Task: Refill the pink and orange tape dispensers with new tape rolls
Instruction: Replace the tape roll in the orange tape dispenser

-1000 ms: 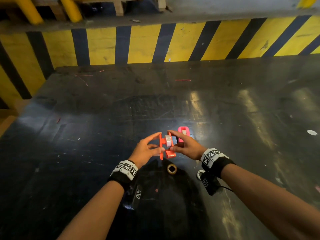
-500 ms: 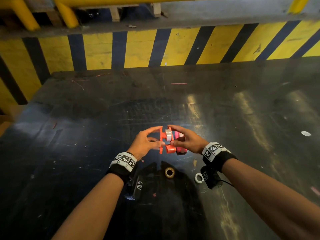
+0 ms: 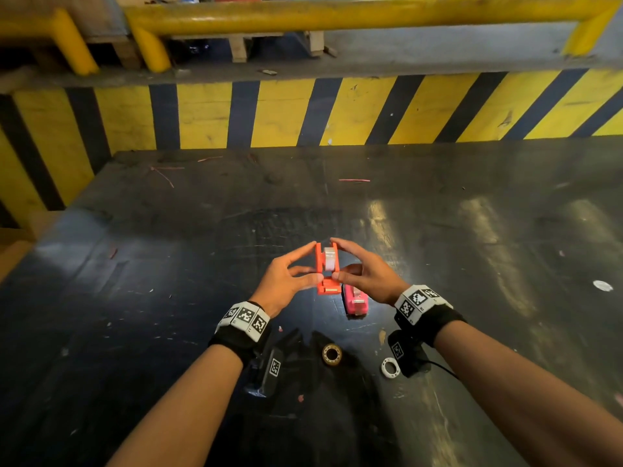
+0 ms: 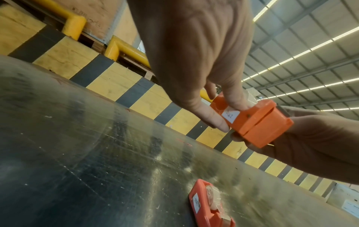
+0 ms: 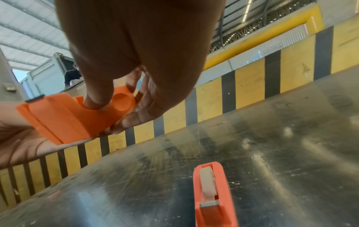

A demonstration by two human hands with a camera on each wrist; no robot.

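Both hands hold the orange tape dispenser (image 3: 326, 271) above the dark table, a clear tape roll (image 3: 329, 261) seated between its side walls. My left hand (image 3: 286, 274) pinches its left side with thumb and fingers (image 4: 219, 122); my right hand (image 3: 365, 269) pinches the right side, thumb (image 5: 97, 101) beside the round hub. The same dispenser shows in the wrist views (image 4: 258, 122) (image 5: 77, 116). The pink dispenser (image 3: 354, 298) lies on the table just below my right hand with a tape roll in it, also seen from the wrists (image 4: 209, 204) (image 5: 211, 192).
A brownish tape core (image 3: 332, 354) and a white ring (image 3: 390, 367) lie on the table (image 3: 135, 298) near my wrists. A yellow-and-black striped wall (image 3: 303, 112) bounds the far edge, with a yellow rail (image 3: 337, 15) above it.
Both hands have lifted the orange dispenser slightly away from me and closed in on its two sides. The pink dispenser stays on the table, now below my right hand.
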